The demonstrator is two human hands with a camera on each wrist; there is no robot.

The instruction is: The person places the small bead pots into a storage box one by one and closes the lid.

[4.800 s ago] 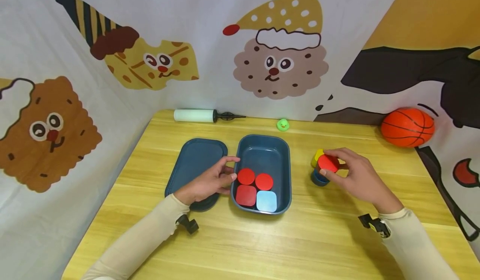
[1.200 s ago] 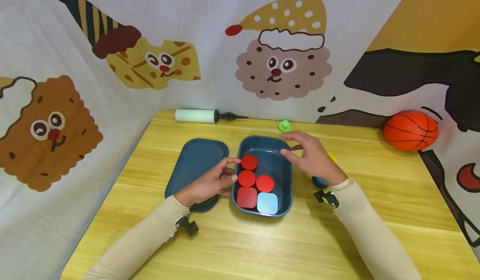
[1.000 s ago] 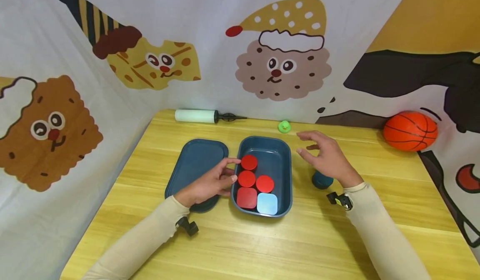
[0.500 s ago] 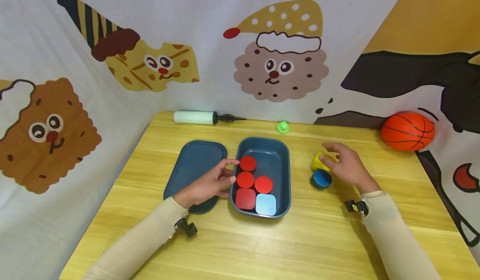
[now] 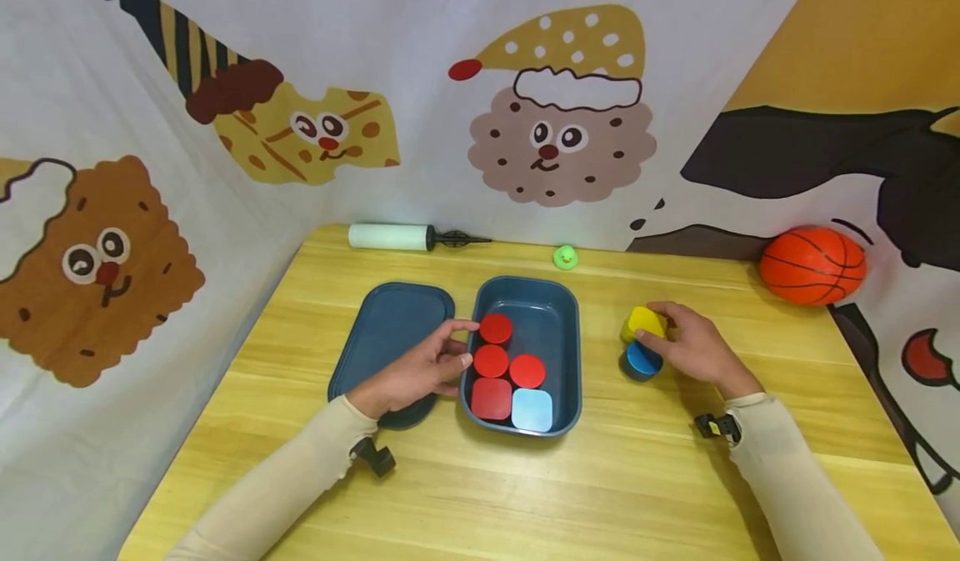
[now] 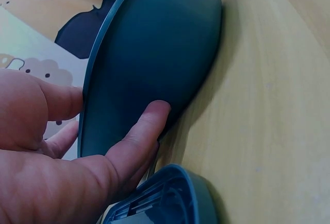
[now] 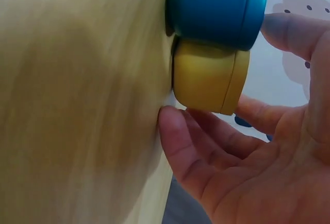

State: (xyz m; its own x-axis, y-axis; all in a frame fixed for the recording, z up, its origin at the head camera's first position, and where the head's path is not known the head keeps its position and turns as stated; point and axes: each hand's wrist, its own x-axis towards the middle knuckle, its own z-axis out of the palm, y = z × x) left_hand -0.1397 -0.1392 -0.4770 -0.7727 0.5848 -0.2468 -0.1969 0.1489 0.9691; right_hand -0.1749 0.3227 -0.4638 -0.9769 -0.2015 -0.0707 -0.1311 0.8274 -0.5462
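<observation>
My left hand [image 5: 416, 367] touches the left wall of a dark blue rectangular box [image 5: 573, 361], fingertips at its rim. In the left wrist view, a straight finger lies against the outer wall. Inside the box are several red-topped pieces, among them a round red one [image 5: 527, 371] and a square red one [image 5: 492, 398], plus a square light-blue one [image 5: 532, 410]. My right hand [image 5: 693, 346] spans a small yellow container [image 7: 206, 77], with the thumb above and fingers along its far side. A round blue container [image 7: 211, 10] stands against the yellow one.
The box's dark blue lid [image 5: 397, 328] lies flat left of it, partly under my left hand. At the back of the wooden table [image 5: 525, 494] are a white pump [image 5: 390, 237], a green rubber duck [image 5: 566, 257] and an orange basketball [image 5: 813, 266]. A printed cloth [image 5: 420, 127] hangs behind.
A round red-topped container went from my right hand into the box's left side. My right hand then moved back right and came down around the yellow container. My left hand stayed at the box.
</observation>
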